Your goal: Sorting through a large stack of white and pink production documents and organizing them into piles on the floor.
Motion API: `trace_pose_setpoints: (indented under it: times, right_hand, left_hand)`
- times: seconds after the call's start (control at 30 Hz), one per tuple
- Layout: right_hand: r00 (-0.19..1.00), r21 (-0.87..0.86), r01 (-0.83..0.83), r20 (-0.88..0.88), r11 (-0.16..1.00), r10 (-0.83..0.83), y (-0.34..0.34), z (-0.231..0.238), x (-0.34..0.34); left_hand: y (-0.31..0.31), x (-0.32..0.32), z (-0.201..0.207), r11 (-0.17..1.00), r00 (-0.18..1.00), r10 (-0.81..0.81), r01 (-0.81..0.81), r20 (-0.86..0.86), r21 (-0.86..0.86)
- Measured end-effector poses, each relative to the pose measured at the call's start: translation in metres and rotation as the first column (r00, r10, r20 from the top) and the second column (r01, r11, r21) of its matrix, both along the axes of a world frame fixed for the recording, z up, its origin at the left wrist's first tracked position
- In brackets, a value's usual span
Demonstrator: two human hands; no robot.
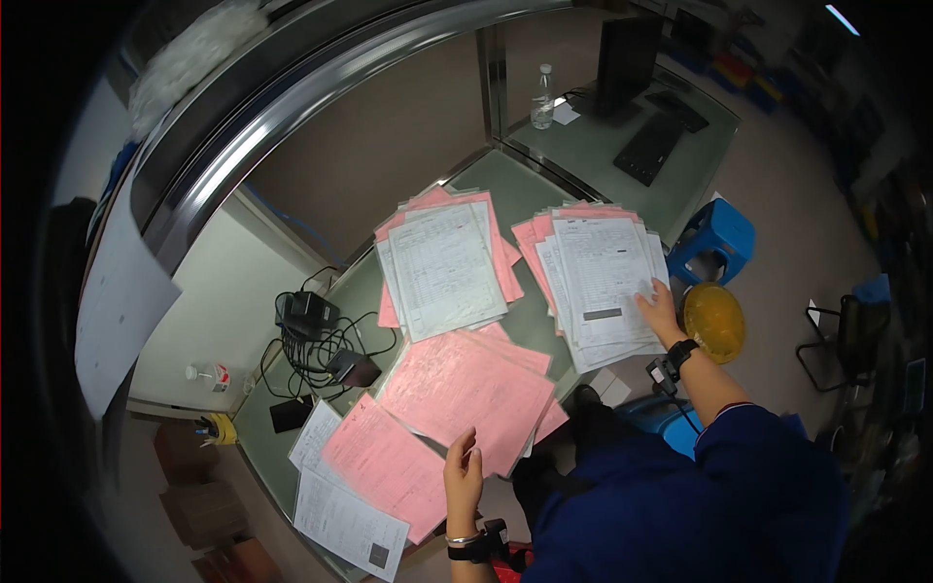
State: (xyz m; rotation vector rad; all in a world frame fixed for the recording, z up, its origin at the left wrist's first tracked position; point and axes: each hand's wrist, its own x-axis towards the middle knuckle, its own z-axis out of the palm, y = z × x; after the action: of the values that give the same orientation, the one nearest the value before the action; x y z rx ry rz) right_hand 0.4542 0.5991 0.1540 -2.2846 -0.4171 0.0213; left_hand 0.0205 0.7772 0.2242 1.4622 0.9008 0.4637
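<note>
My right hand (661, 313) rests at the right edge of a stack of white printed forms (604, 262), its thumb and fingers apart on the top sheets. Pink sheets stick out from under that stack at its left. Over the near edge of a pile of pink forms (466, 389), my left hand (464, 471) is held with loosely bent fingers and nothing in it. Farther back lies another stack of white forms (445, 262) with pink sheets beneath. A separate pink form (384, 466) overlaps a white sheet (350, 525) at the near left. Several sheets look glossy, as if in clear sleeves.
Black adapters with tangled cables (335, 355) lie on the left of the glass-topped desk (530, 335). Behind stand a water bottle (542, 97), a monitor (622, 63) and a keyboard (649, 148). A blue stool (714, 243) and a yellow round object (714, 323) are at the right.
</note>
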Motion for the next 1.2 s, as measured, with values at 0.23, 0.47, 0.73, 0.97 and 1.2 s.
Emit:
trace_pose_setpoints:
  times: [0.23,0.47,0.73,0.97,1.2]
  right_hand:
    - [0.823,-0.066,0.132,-0.548,0.989,-0.146,-0.035,-0.001,0.104]
    - [0.766,-0.051,-0.031,-0.643,0.998,-0.01,-0.014,0.015,0.098]
    - [0.769,0.172,-0.082,-0.615,0.982,0.173,-0.018,0.009,0.093]
    - [0.648,0.451,-0.088,-0.651,0.888,0.396,-0.034,0.038,0.078]
    - [0.742,0.524,-0.368,-0.332,0.768,0.582,-0.002,0.104,0.116]
  left_hand:
    - [0.004,0.166,-0.026,0.989,0.991,-0.123,0.127,0.058,-0.071]
    - [0.036,0.279,-0.099,0.998,0.996,0.064,-0.063,-0.068,0.025]
    - [-0.003,0.366,-0.089,0.948,0.994,0.067,-0.09,-0.085,-0.307]
    - [-0.029,0.317,-0.05,0.952,0.995,0.042,-0.011,0.096,-0.305]
    - [-0.021,0.293,0.053,0.99,0.95,0.129,-0.141,0.284,0.02]
